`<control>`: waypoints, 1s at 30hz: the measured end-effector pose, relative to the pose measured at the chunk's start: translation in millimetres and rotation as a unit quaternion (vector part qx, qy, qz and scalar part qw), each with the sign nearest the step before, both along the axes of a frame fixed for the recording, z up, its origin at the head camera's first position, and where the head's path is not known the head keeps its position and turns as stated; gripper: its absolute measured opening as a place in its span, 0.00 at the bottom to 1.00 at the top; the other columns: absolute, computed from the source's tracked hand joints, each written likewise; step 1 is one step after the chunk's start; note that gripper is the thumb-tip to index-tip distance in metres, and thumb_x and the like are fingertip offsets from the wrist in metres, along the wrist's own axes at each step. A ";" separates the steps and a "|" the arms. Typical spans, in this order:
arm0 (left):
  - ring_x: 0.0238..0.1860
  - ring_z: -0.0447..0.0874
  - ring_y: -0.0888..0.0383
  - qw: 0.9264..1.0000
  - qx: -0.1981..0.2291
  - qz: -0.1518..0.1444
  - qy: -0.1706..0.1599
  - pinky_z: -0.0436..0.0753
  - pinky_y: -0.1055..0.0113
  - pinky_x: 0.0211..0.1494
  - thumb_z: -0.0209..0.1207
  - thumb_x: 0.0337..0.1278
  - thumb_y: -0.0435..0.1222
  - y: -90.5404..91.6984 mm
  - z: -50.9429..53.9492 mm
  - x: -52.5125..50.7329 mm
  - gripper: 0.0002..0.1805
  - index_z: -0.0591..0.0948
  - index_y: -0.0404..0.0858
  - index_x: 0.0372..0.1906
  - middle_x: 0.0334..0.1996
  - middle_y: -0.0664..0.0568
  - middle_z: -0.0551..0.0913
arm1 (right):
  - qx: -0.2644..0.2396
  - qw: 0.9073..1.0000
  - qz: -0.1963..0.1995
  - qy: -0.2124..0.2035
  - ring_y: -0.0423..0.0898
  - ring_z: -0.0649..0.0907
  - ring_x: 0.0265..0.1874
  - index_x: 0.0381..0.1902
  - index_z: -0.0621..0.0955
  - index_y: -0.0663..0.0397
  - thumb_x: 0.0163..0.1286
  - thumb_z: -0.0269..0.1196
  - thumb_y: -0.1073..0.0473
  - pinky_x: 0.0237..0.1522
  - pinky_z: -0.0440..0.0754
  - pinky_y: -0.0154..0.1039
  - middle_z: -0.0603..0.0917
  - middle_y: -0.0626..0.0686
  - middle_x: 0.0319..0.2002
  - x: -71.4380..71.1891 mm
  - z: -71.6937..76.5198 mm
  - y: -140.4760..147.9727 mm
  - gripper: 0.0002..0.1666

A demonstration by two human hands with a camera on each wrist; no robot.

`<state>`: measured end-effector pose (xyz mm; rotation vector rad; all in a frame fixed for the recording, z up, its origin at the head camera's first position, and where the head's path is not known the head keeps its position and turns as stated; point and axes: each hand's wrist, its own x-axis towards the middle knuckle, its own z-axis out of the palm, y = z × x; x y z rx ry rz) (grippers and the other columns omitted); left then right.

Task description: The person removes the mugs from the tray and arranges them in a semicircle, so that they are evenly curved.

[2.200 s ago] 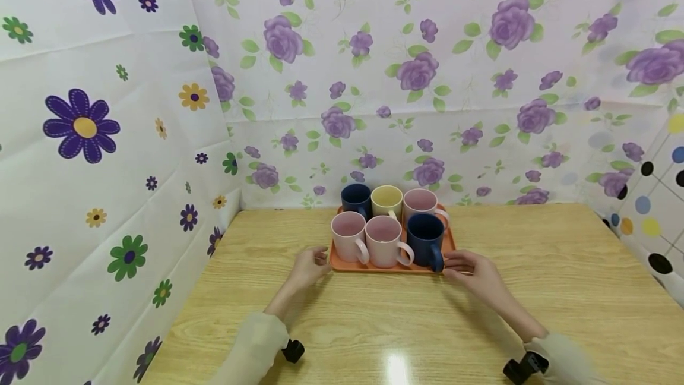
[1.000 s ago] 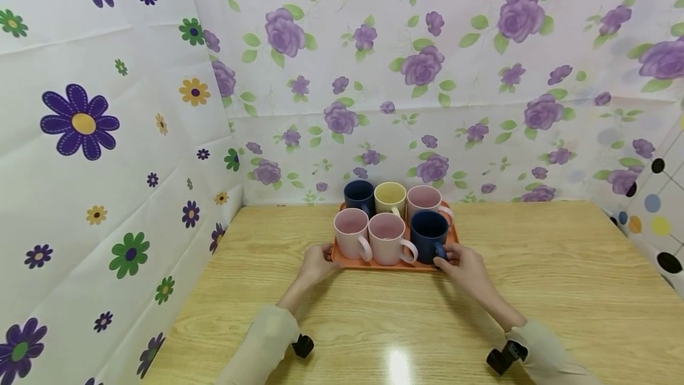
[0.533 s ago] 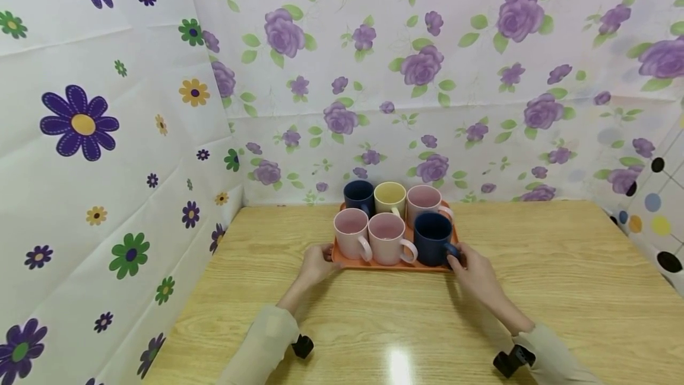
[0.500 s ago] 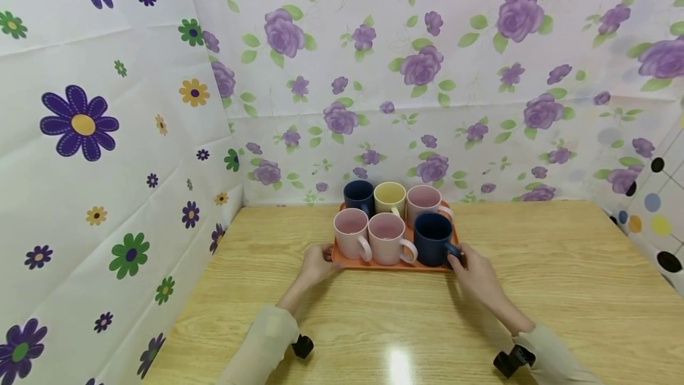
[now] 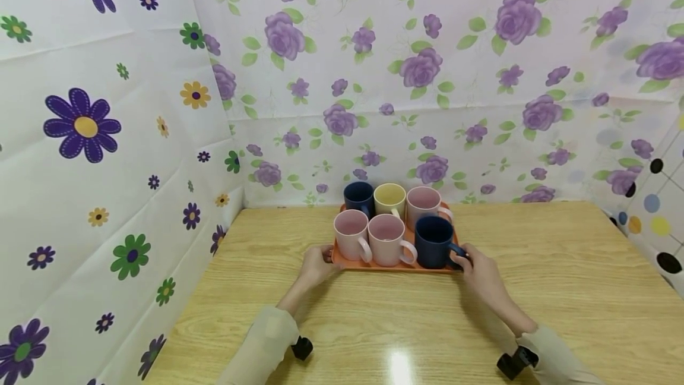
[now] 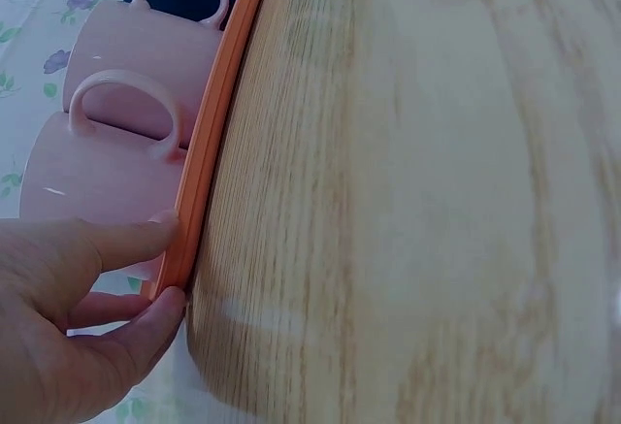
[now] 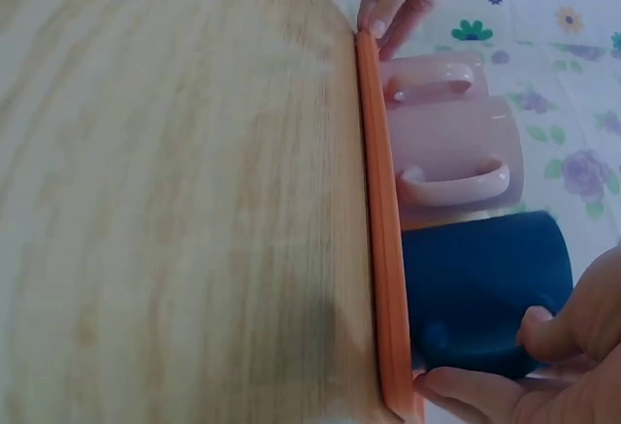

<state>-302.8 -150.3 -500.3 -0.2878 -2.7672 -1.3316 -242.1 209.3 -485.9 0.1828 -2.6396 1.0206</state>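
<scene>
On the wooden table an orange tray [image 5: 398, 268] bears several upright mugs in two rows. Its front left corner is pinched by my left hand [image 5: 315, 267], thumb and fingers on either side of the rim in the left wrist view. At the front right stands a navy mug [image 5: 430, 247], its handle pointing right. My right hand [image 5: 483, 275] pinches that handle; in the right wrist view the thumb [image 7: 545, 332] lies against it. Left of the navy mug are two pale pink mugs [image 5: 350, 239]. A navy mug [image 5: 358, 196], a yellow mug [image 5: 389, 197] and a pink mug [image 5: 422, 202] form the back row.
Behind the tray hangs a white cloth with purple roses [image 5: 419, 70]. Another flowered cloth [image 5: 107, 195] covers the left side, and a dotted one the right. Bare wooden tabletop [image 5: 342, 325] stretches in front of the tray and to both sides.
My left hand has come onto the tray's corner. My right hand has taken the front navy mug's handle; the mug has shifted slightly right, and its handle has turned from frontward to rightward.
</scene>
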 end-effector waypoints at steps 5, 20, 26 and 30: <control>0.38 0.85 0.47 1.000 0.002 0.002 0.003 0.87 0.65 0.38 0.71 0.43 0.26 -0.2 1.1 0.2 0.23 0.81 0.24 0.49 0.36 0.37 0.85 | -0.021 1.000 0.009 0.019 0.41 0.67 0.18 0.37 0.78 0.58 0.71 0.58 0.62 0.21 0.63 0.29 0.73 0.51 0.21 -2.9 -1.9 3.8 0.04; 0.39 0.85 0.46 1.000 0.009 0.001 0.005 0.86 0.69 0.38 0.71 0.43 0.26 1.1 -2.8 -0.2 0.24 0.80 0.23 0.50 0.37 0.36 0.86 | -0.077 0.996 0.027 -0.036 0.44 0.81 0.28 0.44 0.78 0.60 0.73 0.56 0.60 0.24 0.76 0.29 0.87 0.61 0.35 3.2 9.9 12.6 0.09; 0.38 0.84 0.47 1.000 -0.002 -0.001 0.006 0.84 0.70 0.37 0.71 0.43 0.27 1.2 -3.1 -0.4 0.24 0.80 0.24 0.50 0.36 0.37 0.86 | -0.077 0.995 0.032 -0.056 0.40 0.81 0.27 0.47 0.78 0.58 0.74 0.55 0.57 0.24 0.79 0.31 0.86 0.60 0.36 7.7 10.4 18.3 0.11; 0.39 0.85 0.48 1.000 0.001 0.000 0.003 0.86 0.66 0.40 0.71 0.44 0.27 1.3 -3.6 -0.8 0.25 0.80 0.23 0.51 0.37 0.37 0.86 | -0.100 0.992 0.039 -0.066 0.50 0.86 0.36 0.48 0.78 0.60 0.74 0.55 0.59 0.33 0.88 0.37 0.85 0.63 0.41 12.1 11.6 21.8 0.12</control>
